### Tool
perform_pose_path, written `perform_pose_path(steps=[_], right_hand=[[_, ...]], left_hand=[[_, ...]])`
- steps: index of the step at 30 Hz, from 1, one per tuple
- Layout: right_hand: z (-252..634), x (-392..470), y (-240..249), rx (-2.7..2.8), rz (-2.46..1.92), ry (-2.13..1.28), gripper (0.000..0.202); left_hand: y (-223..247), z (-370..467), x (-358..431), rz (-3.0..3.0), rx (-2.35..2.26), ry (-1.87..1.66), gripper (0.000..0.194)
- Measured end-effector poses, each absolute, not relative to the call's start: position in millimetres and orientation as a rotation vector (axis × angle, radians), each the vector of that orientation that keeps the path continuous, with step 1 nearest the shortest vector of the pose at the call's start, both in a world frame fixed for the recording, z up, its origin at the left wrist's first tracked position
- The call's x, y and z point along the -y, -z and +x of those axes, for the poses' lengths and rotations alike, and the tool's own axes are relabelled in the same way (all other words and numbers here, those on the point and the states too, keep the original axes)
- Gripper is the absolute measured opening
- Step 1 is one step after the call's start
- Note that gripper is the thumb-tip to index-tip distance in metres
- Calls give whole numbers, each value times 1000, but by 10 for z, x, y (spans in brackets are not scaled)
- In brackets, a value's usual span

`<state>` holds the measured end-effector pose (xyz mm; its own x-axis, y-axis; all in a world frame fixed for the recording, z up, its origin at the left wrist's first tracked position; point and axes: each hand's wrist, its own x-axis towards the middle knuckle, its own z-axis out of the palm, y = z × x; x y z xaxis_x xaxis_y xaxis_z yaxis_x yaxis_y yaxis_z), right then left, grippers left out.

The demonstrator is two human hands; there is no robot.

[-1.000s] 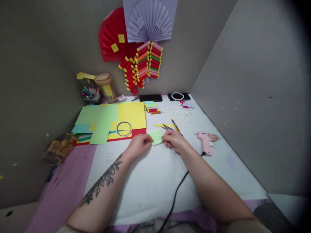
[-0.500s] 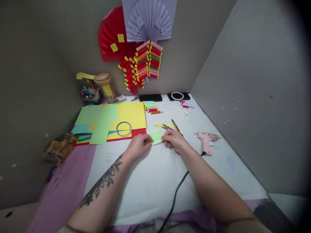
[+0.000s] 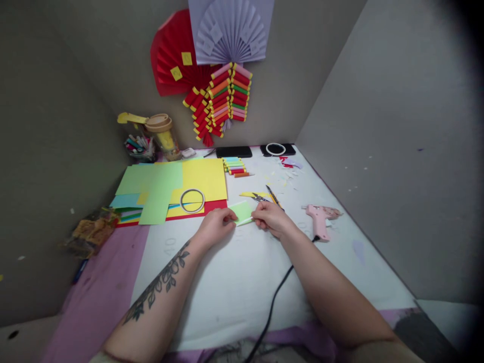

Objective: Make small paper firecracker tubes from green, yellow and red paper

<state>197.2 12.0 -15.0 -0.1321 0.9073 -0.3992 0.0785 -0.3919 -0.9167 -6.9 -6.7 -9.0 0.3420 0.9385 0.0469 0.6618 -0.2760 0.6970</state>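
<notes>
A small piece of light green paper [image 3: 241, 210] lies between my two hands, its near edge curled up into a thin roll. My left hand [image 3: 218, 225] pinches the paper's left end with bent fingers. At the right end, the fingertips of my right hand [image 3: 269, 218] close on the rolled edge. Just beyond my right hand rest scissors [image 3: 259, 198], partly covered by it, a craft knife [image 3: 273, 195] and a yellow paper strip [image 3: 249, 194].
Coloured paper sheets [image 3: 204, 176] with a tape roll [image 3: 181, 201] on top lie at left. A pink glue gun [image 3: 319, 222] sits at right, its black cord [image 3: 273, 302] running toward me. Small paper rolls [image 3: 234, 165], phones [image 3: 234, 152] and a cup [image 3: 166, 138] stand at the back.
Both hands keep their hold on the green paper in nearly the same place. Only a very slight shift of the camera shows.
</notes>
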Motion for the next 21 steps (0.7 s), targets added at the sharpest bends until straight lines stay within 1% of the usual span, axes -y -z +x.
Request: perform_pose_path(steps=[15,18,21], right_hand=[[1976,-125,174,1178,-1504,-1560,14],[1992,-110,169,1259,-1576,-1475,13],[2009,-90,149,1451,-1674,-1256,9]], left_hand=[[106,-15,77,2028,-1460,-613,22],[95,8,87,2034,-1477,-611,22],[81,22,96,2065,-1480,-599,22]])
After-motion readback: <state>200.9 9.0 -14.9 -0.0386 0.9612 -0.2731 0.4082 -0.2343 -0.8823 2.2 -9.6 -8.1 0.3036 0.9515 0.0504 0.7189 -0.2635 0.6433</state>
